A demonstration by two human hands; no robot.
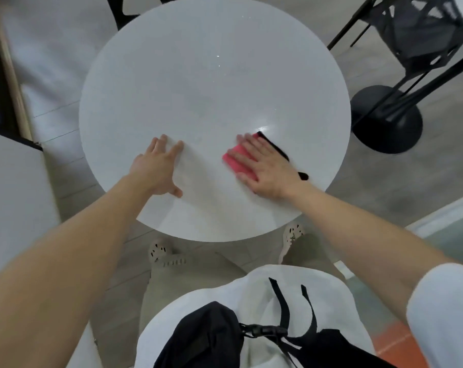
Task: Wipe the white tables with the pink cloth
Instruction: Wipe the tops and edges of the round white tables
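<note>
Item 1, round white table (pixel 214 75): standing directly in front of the person, its top filling the middle of the view, a bright glint showing on its right half

Item 2, pink cloth (pixel 237 162): lying flat on the near right part of the table top, folded into a small pad, mostly being covered by the right hand, only its left side showing

Item 3, right hand (pixel 262 166): pressing down on the pink cloth, palm flat, fingers straight and slightly spread, gripping nothing

Item 4, black strip (pixel 277 148): showing along the far side of the right hand and again beside the wrist; whether it is part of the cloth cannot be told

Item 5, left hand (pixel 158 168): resting flat on the bare table top at near left, fingers spread wide, thumb pointing out, holding nothing, lying well apart from the cloth

Item 6, black chair (pixel 421 30): standing on the grey floor at upper right, beyond the table

Item 7, round black base (pixel 387 120): sitting on the floor just right of the table

Item 8, second white table (pixel 9 195): showing in part at the left edge

Item 9, pale shoes (pixel 160 251): showing just past the table's near rim

Item 10, black buckle (pixel 262 330): hanging on straps over the person's white top
</note>
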